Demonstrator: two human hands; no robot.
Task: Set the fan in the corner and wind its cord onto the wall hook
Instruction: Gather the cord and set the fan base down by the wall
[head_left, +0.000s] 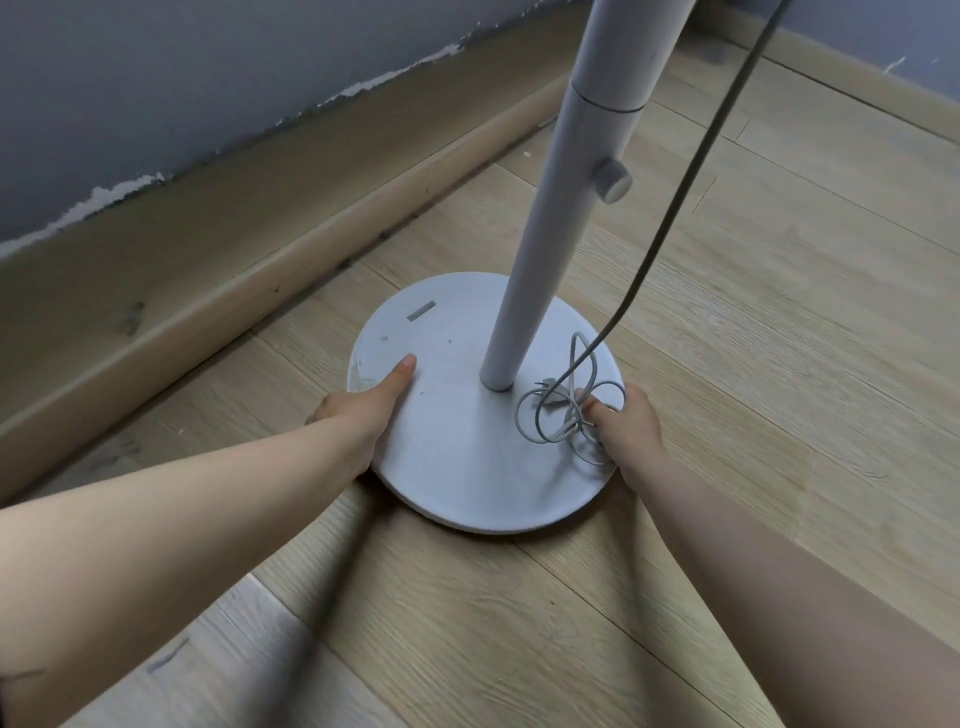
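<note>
A white pedestal fan stands on the wooden floor; only its round base and its pole with a side knob show, the head being out of frame. My left hand grips the base's left edge, thumb on top. My right hand grips the right edge, thumb pressing on a loose tangle of grey cord that lies on the base. From that tangle the cord rises up and out of the top of the frame. No wall hook is in view.
A wooden skirting board runs along the grey wall to the left, close behind the base. A second skirting and wall meet it at the top right, forming the corner. Bare wooden floor lies to the right and in front.
</note>
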